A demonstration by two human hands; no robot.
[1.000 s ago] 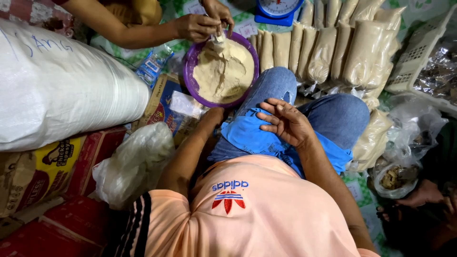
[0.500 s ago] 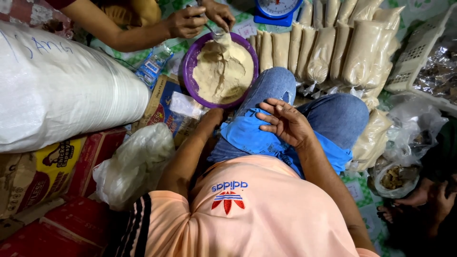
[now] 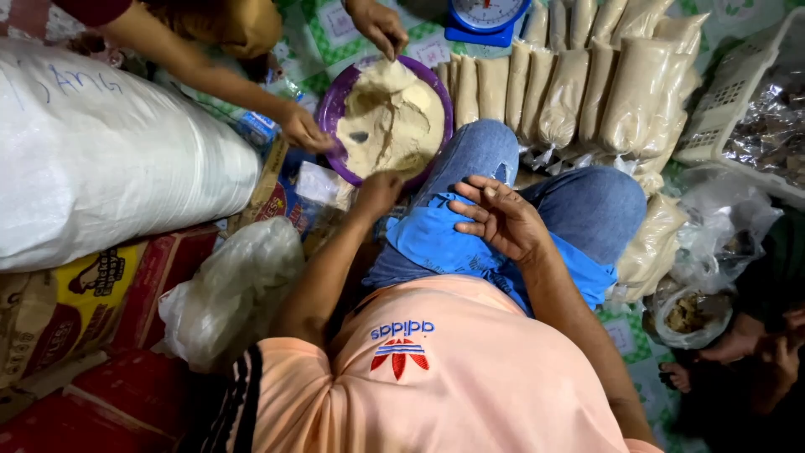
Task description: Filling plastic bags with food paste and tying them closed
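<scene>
Our left hand (image 3: 377, 191) rests at the near rim of the purple bowl (image 3: 335, 99), its fingers curled down toward the edge; we cannot tell whether it grips anything. Our right hand (image 3: 501, 220) lies open and empty on the blue cloth (image 3: 428, 243) over our knee, just this side of the bowl.

The bowl holds a big heap of pale flour (image 3: 394, 122). Across the bowl from us, another person's two hands work at it: one hand (image 3: 379, 27) at the far rim, dipping into the heap, the other hand (image 3: 303, 130) steadying the left rim.

To the right of the bowl lies a long row of filled bags (image 3: 579, 92), so we judge a good share of the bagging is already done. The flour in the bowl is left to pack. Beyond the bowl stands a blue scale (image 3: 486, 18); left of it lies a large white sack (image 3: 109, 168).
</scene>
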